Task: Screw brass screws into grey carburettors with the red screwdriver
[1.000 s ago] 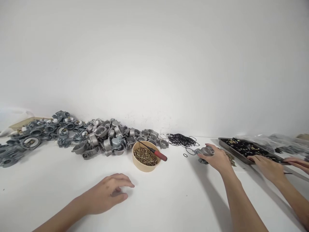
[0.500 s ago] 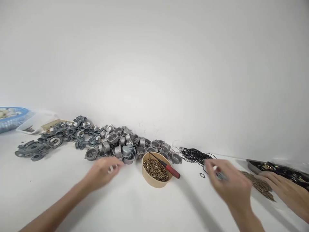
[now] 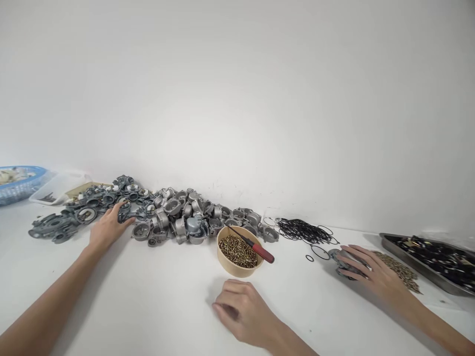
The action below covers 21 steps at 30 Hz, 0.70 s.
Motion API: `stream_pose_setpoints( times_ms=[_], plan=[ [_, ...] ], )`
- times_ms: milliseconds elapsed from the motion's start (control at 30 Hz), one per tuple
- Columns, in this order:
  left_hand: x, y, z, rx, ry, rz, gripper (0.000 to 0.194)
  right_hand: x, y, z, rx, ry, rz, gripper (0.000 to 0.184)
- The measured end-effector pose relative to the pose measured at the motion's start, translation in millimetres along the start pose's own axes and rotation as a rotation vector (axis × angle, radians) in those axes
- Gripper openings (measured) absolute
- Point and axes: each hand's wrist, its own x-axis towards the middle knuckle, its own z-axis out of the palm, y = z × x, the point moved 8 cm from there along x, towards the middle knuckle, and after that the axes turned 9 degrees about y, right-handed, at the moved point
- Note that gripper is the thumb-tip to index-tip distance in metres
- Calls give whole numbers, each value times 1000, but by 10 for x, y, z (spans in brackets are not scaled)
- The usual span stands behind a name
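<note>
My left hand (image 3: 107, 227) reaches to the pile of dark grey carburetor bodies (image 3: 92, 201), thumb and fingers apart around one carburetor body (image 3: 123, 212) at its near side. Whether the fingertips touch it, I cannot tell. My right hand (image 3: 245, 311) is low over the white table, loosely curled with nothing showing in it. Just beyond it stands a round tan bowl (image 3: 237, 272) of brass-coloured screws (image 3: 237, 251), a red-handled screwdriver (image 3: 261, 252) lying across its rim. Between the bowl and the bodies lie heaped silver carburetor float bowls (image 3: 185, 212).
At the right, another person's hand (image 3: 374, 272) covers a grey carburetor (image 3: 339, 262). Black rubber rings (image 3: 304, 231) lie near the wall. Small brass parts (image 3: 399, 272) and a metal tray (image 3: 426, 272) are farther right. A blue basket (image 3: 22, 190) and clear tray (image 3: 55, 185) stand far left.
My left hand has moved left to the carburetor bodies. My right hand has let go of the carburetor at the right and come back to the middle; the other person's hand is now on it.
</note>
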Motion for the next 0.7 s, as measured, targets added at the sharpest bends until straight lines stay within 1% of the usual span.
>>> stream_pose_setpoints(
  times_ms=[67,167,267,333,367,433,467,500,533,600,633,667,700],
  plan=[
    [23,-2,10,6,9,-8,69,12,63,-50,0,0,34,31],
    [40,-37,-90,9,39,-17,63,23,128,-102,8,2,78,31],
    [9,-64,-314,17,107,-45,61,23,171,-140,21,15,114,30],
    [-38,-24,-512,21,194,-54,59,20,180,-158,33,18,130,29],
    [-70,35,-615,13,252,-37,57,18,179,-164,41,17,138,28],
    [-167,272,-798,-42,395,96,53,14,175,-164,60,10,157,28],
    [-236,436,-831,-89,427,194,50,12,174,-159,63,5,167,28],
    [-323,626,-817,-145,422,309,48,10,180,-152,73,3,185,28],
    [-435,837,-761,-206,380,435,42,6,196,-142,100,4,218,27],
    [-756,1269,-624,-327,296,684,29,-9,248,-111,227,15,316,27],
    [-970,1483,-569,-371,273,818,34,-21,271,-89,326,23,371,32],
    [-1205,1677,-535,-411,267,945,45,-32,286,-62,438,33,422,43],
    [-1448,1856,-501,-434,245,1067,52,-39,285,-35,549,41,460,56]
  ],
)
